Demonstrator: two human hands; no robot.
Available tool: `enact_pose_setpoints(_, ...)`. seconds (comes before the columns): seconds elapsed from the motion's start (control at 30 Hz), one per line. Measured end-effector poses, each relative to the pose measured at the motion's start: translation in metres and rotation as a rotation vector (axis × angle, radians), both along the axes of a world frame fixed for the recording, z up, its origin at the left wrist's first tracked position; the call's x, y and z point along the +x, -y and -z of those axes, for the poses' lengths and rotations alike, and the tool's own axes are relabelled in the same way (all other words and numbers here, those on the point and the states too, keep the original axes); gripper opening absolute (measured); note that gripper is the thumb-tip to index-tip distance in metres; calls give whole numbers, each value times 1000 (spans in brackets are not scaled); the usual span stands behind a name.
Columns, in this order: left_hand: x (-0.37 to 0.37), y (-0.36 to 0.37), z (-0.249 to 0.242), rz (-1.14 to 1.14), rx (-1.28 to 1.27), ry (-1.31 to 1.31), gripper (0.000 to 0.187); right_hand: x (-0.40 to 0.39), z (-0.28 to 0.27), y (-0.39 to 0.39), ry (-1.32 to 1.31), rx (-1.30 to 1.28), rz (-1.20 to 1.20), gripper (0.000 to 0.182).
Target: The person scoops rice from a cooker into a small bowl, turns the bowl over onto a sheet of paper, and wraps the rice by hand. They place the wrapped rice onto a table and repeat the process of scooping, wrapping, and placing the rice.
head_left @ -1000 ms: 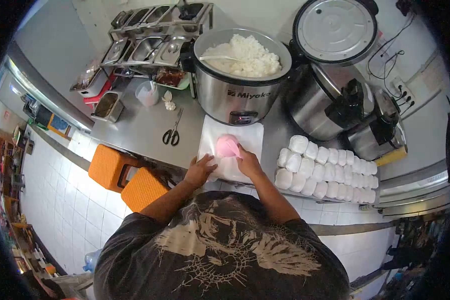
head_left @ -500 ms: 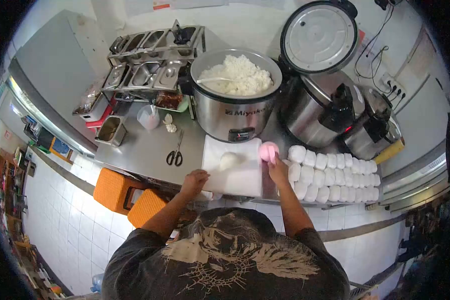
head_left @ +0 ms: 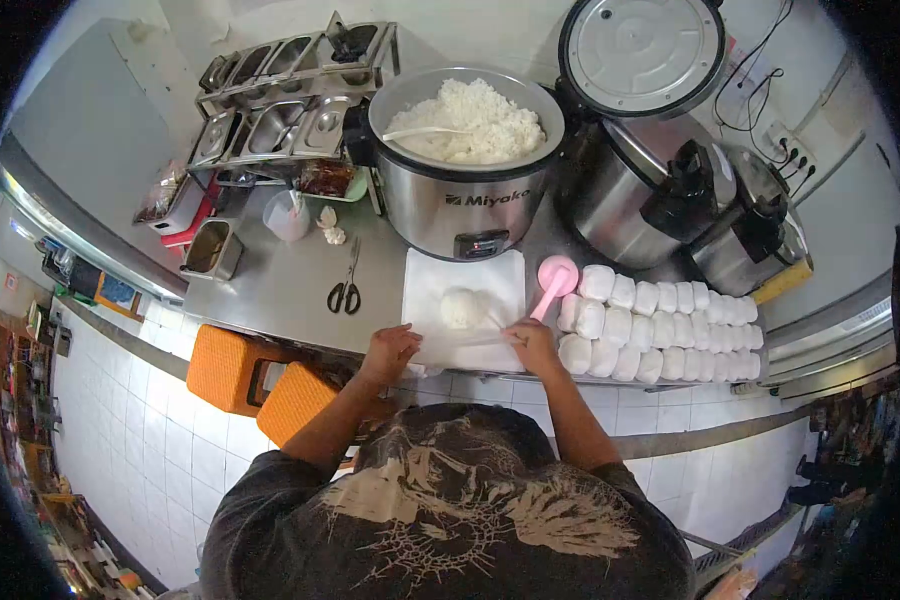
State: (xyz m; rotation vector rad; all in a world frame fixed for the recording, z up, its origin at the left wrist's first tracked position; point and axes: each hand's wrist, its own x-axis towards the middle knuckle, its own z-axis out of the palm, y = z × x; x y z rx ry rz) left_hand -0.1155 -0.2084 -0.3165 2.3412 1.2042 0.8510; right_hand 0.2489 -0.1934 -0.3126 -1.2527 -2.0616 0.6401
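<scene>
A rounded mound of white rice (head_left: pixel 460 309) lies on a stack of thin white sheets (head_left: pixel 420 280) in front of the rice cooker. My left hand (head_left: pixel 392 354) is closed on the near left corner of the top sheet. At the near right corner, my right hand (head_left: pixel 532 346) pinches the same sheet, whose near edge is raised and stretched between both hands. Just right of the stack rests a pink rice scoop (head_left: pixel 557 279), its handle pointing toward my right hand but apart from it.
An open rice cooker (head_left: pixel 470 205) full of rice stands behind the sheets. Rows of white wrapped bundles (head_left: pixel 638 330) fill the right side. Black-handled scissors (head_left: pixel 346 290) and a metal container (head_left: pixel 213 252) lie left. Two closed cookers (head_left: pixel 640 195) stand back right.
My right hand has let go of the pink scoop, leaving it on the counter, and moved left to the sheet. The sheet's near edge has come up between my hands.
</scene>
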Motion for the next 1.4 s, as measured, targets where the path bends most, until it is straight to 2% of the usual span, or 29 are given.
enact_pose_setpoints(0.1,2,23,-4,24,93,-180,13,6,-5,37,35,-16,-15,18)
enact_pose_setpoints(0.2,14,34,-17,-67,28,-70,14,7,10,48,-137,83,94,19)
enact_pose_setpoints(0.23,18,34,-17,-131,-94,13,14,-2,-5,49,-317,-192,201,17)
enact_pose_setpoints(0.3,27,20,-18,-263,-329,178,15,-8,-6,35,-170,-265,346,17)
enact_pose_setpoints(0.33,30,10,-12,-321,-337,205,16,-8,-3,28,-95,-300,416,17)
enact_pose_setpoints(0.37,32,-2,-4,-380,-343,233,17,-9,16,17,-131,-298,456,17)
enact_pose_setpoints(0.4,33,-12,4,-440,-347,260,18,-10,22,10,-93,-266,487,17)
enact_pose_setpoints(0.5,33,-33,16,-539,-451,114,21,-20,27,2,-31,-201,575,17)
enact_pose_setpoints(0.57,30,-42,23,-491,-447,20,19,-29,28,3,-61,-198,629,14)
enact_pose_setpoints(0.67,27,-47,25,-444,-414,-119,19,-60,-21,24,247,281,674,17)
enact_pose_setpoints(0.7,28,-50,23,-432,-396,-164,19,-62,-5,32,176,193,492,29)
enact_pose_setpoints(0.73,29,-57,21,-425,-399,-180,22,-63,-16,35,101,104,188,37)
enact_pose_setpoints(0.77,31,-66,19,-416,-404,-197,25,-75,-14,40,173,235,43,38)
enact_pose_setpoints(0.8,34,-77,17,-408,-408,-213,28,-86,-21,48,288,195,6,45)
enact_pose_setpoints(0.9,48,-121,8,-274,-83,-274,39,-97,-19,59,383,89,32,59)
enact_pose_setpoints(1.0,65,-154,6,-289,-268,-571,45,-95,-15,59,427,80,38,64)
enact_pose_setpoints(1.13,72,-165,-1,-290,-360,-782,41,-90,-25,58,408,23,5,66)
enact_pose_setpoints(1.27,61,-134,-16,-302,-144,-488,23,-85,-23,51,333,61,-26,64)
enact_pose_setpoints(1.33,53,-108,-39,-283,-65,-311,15,-86,-25,40,218,158,31,58)
enact_pose_setpoints(1.4,42,-89,-45,-123,35,-141,10,-90,-39,23,184,234,93,53)
